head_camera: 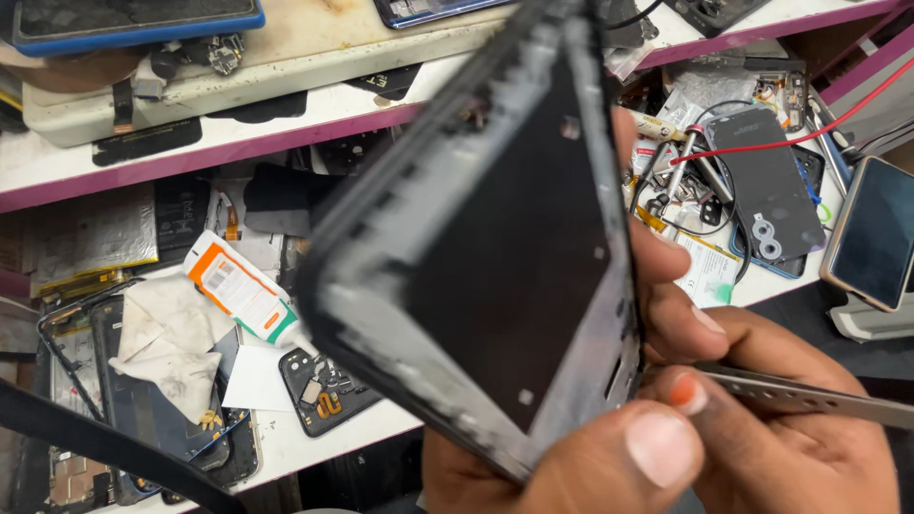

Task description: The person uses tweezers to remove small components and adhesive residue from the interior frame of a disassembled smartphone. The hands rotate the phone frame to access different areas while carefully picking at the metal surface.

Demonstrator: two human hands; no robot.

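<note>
Close to the camera I hold a black phone frame (505, 257), blurred, tilted on edge with its dark inner face toward me. My left hand (571, 466) grips it from below, thumb on the lower corner and fingers wrapped behind its right edge. My right hand (809, 447) sits just right of the frame and is closed on a pair of metal tweezers (819, 398). The tweezers' tip points left to the frame's lower right edge.
The cluttered white bench holds a white tube with an orange label (243, 290), a crumpled cloth (171, 343), an opened phone (143, 409), a dark back cover (766, 181) under a red wire (809, 133), and a phone (876, 233) at the right. A shelf (286, 124) runs behind.
</note>
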